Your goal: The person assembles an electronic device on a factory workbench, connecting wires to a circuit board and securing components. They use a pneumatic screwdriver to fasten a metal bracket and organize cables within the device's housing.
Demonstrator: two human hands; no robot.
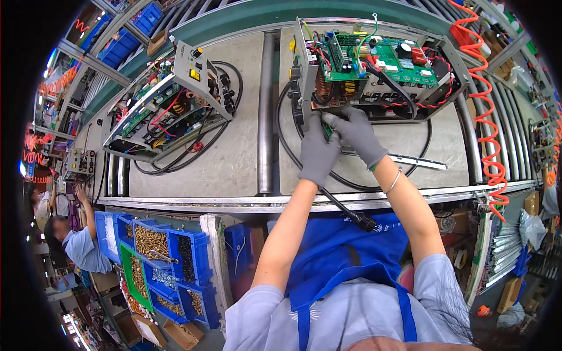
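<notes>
An open power unit (374, 96) with a green circuit board (383, 61) stands on the bench in front of me. Both my hands wear grey gloves and meet at its near lower edge, by the front panel's knobs. My left hand (319, 153) has its fingers closed, pointing up against the chassis. Beside it, my right hand (358, 136) bends its fingers inward toward the same spot. A small green piece shows between them, but its kind is hidden. A black power cable (342, 206) passes below my hands, its plug (366, 223) hanging over the bench edge.
A second open unit (170, 102) stands to the left with its cable looped around it. Near my right wrist lies a slim metal strip (418, 161). Blue bins (193, 257) of screws sit lower left. A red coiled hose (483, 117) hangs right. Another person (85, 240) works far left.
</notes>
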